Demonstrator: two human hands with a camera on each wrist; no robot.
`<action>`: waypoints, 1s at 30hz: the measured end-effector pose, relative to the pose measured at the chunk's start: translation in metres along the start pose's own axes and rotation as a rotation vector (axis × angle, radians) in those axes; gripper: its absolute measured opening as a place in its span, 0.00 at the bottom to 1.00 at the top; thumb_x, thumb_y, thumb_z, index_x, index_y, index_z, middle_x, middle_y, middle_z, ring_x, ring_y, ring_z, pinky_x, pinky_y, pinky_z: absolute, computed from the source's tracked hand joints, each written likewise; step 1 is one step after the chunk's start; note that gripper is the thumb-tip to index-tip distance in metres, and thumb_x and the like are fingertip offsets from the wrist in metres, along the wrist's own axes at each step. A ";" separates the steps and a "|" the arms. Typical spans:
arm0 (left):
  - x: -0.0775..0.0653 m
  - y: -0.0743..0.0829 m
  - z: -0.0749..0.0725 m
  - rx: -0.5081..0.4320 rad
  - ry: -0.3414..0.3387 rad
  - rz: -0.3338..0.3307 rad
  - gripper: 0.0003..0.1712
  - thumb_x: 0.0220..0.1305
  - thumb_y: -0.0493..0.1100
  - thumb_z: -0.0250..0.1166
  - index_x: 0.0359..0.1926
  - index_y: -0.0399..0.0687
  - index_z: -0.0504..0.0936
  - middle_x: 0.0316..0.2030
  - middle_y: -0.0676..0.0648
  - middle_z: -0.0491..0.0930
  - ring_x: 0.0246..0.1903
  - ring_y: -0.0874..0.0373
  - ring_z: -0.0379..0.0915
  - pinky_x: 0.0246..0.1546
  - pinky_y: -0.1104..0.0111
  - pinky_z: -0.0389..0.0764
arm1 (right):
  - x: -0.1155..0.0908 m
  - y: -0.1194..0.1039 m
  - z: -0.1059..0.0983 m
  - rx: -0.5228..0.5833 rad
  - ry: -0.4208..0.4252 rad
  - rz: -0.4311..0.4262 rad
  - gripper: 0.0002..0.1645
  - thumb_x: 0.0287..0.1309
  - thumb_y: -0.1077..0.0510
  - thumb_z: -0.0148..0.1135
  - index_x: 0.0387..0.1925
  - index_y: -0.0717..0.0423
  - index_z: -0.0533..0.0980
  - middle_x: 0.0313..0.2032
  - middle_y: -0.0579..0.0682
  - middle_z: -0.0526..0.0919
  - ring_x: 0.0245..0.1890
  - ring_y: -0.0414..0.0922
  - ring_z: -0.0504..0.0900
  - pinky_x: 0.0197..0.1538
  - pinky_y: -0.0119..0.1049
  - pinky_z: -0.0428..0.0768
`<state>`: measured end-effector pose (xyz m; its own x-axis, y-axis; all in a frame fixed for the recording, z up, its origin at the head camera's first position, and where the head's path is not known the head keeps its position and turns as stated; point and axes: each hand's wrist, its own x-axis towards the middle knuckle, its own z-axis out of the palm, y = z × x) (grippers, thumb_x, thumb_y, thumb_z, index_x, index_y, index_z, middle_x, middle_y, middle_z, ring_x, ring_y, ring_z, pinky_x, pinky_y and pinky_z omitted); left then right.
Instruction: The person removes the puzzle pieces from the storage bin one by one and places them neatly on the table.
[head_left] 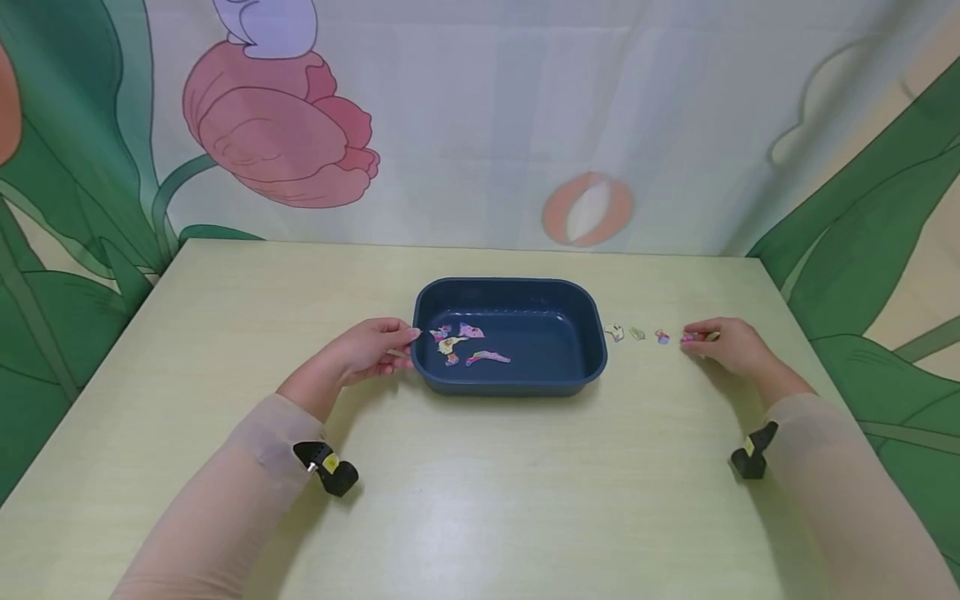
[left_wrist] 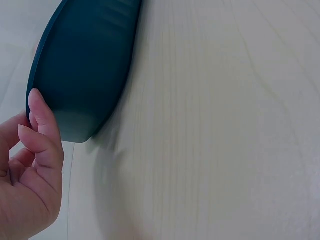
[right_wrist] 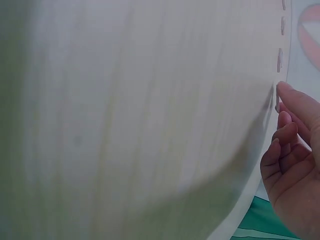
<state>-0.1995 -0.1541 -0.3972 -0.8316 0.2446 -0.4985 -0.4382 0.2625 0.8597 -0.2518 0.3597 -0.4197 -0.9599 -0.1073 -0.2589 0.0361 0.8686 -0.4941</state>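
My left hand (head_left: 375, 346) grips the left end of a dark blue rectangular tray (head_left: 536, 343), thumb at the rim and fingers against the outer wall. The left wrist view shows the tray's side wall (left_wrist: 87, 65) with fingertips on it. Several small flat printed cut-outs lie in the tray's left half, among them a long pink one (head_left: 487, 357). To the right of the tray, my right hand (head_left: 731, 343) pinches a small pink cut-out (head_left: 687, 337) between thumb and finger, low over the table. Its thin edge (right_wrist: 277, 100) shows in the right wrist view.
Between tray and right hand, a whitish cut-out (head_left: 617, 332), a greenish one (head_left: 637, 333) and a red-and-blue one (head_left: 662, 337) lie in a row on the pale wooden table (head_left: 540, 483). A printed curtain (head_left: 465, 125) hangs behind the table's back edge.
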 end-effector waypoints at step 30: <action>-0.001 0.000 0.001 -0.006 0.003 0.007 0.19 0.69 0.48 0.54 0.47 0.34 0.70 0.29 0.48 0.74 0.27 0.59 0.75 0.23 0.75 0.69 | -0.002 -0.066 0.004 0.185 0.122 -0.098 0.34 0.59 0.42 0.58 0.61 0.56 0.69 0.46 0.56 0.72 0.38 0.51 0.68 0.28 0.35 0.74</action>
<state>-0.1984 -0.1535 -0.3965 -0.8359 0.2436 -0.4919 -0.4340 0.2555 0.8639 -0.2514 0.3001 -0.3900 -0.9874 -0.1180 -0.1054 -0.0196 0.7522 -0.6586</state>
